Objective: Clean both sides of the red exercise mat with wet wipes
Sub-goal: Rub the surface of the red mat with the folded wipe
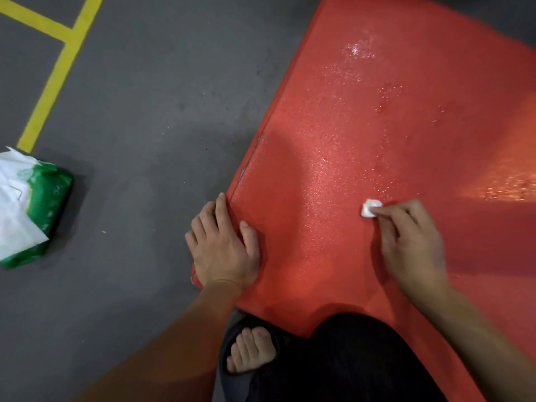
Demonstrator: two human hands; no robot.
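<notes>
Red exercise mat (pixel 391 126) lies flat on the grey floor (pixel 145 111), surface glistening wet in patches. Our left hand (pixel 223 242) presses its near-left edge, fingers straight, grip holding nothing. Our right hand (pixel 412 242) pinches a small wadded wet wipe (pixel 370 208) against the mat. Green wipes pack (pixel 32 210) sits on the floor, well apart to the left, a sheet sticking out.

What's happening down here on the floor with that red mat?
A person crouches at the red foam exercise mat, wiping it. The right hand pinches a small wadded white wet wipe against the mat, while the left hand rests flat on its edge. Wet patches glisten farther up. A green-and-white pack of wipes lies on the grey floor.
</notes>
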